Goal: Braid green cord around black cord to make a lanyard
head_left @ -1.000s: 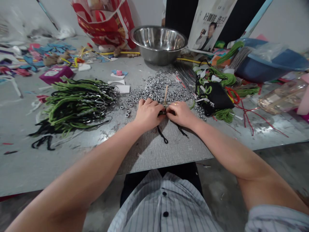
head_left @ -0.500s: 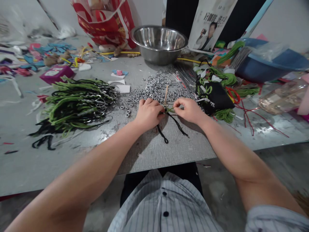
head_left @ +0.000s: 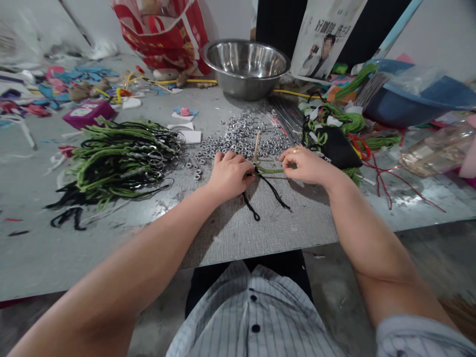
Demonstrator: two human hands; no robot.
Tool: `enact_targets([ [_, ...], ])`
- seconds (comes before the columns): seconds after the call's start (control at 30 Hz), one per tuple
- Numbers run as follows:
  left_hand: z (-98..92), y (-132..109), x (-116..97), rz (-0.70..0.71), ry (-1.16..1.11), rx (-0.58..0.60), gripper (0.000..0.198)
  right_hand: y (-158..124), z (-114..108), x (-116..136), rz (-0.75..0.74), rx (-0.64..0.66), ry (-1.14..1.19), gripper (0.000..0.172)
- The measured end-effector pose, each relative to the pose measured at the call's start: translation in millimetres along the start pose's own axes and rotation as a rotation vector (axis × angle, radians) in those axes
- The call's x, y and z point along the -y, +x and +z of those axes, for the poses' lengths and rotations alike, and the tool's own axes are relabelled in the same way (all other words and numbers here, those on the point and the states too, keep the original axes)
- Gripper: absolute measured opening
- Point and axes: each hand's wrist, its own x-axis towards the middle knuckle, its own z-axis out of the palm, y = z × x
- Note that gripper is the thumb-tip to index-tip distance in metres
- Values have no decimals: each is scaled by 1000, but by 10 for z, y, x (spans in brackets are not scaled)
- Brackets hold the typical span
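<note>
My left hand (head_left: 229, 174) rests closed on the grey table (head_left: 230, 228), pinching the knot end of a green cord (head_left: 270, 170) beside an upright wooden stick (head_left: 256, 145). My right hand (head_left: 307, 165) is closed on the same green cord further right, holding it taut between the two hands. Two black cord (head_left: 273, 192) ends trail from under my left hand toward me. Several small metal nuts (head_left: 241, 136) lie heaped just behind both hands.
A pile of finished green and black cords (head_left: 119, 158) lies at left. A steel bowl (head_left: 245, 67), a red bag (head_left: 163, 29) and a blue basin (head_left: 416, 96) stand at the back. Green cords and a black pouch (head_left: 334, 146) sit right of my hand.
My right hand has moved to the right away from my left hand, drawing the green cord out between them. My left hand has stayed in place.
</note>
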Motion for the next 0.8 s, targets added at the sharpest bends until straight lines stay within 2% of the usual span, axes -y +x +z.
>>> enact_targets([
  [0.4,-3,11,7,16,-23,12,17,-25,-29,7,16,182,-259,13],
  [0.53,-3,12,12,26,-19,20,18,-24,-18,1,1,134,-244,13],
  [0.7,2,14,26,52,-23,11,19,-31,-41,-70,58,-64,-177,21],
  [0.8,0,16,23,50,-37,-2,17,-44,-41,-169,82,-23,-205,18],
])
